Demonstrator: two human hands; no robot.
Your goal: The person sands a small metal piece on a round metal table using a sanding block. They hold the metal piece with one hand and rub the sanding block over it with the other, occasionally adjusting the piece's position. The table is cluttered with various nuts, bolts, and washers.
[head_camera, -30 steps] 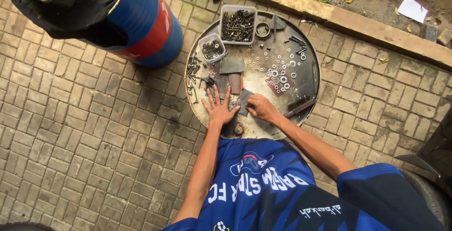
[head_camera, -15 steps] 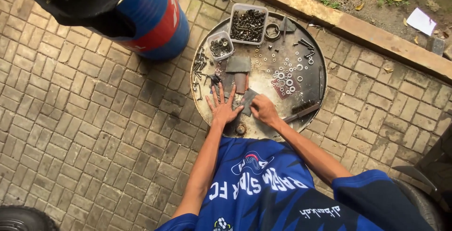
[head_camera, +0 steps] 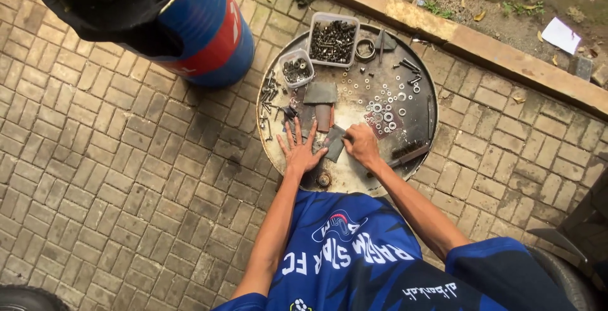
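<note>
Left hand (head_camera: 299,152) lies flat, fingers spread, beside a grey sheet (head_camera: 334,144); right hand (head_camera: 361,145) grips it; washers (head_camera: 384,109) remain scattered.

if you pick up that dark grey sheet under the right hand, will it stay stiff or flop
The dark grey rectangular sheet lies flat on the round metal tray under the right hand, so it probably flops or bends when lifted by one edge. It looks thin, so likely light for its size. Being flat, it should slide rather than roll if pushed.
</note>
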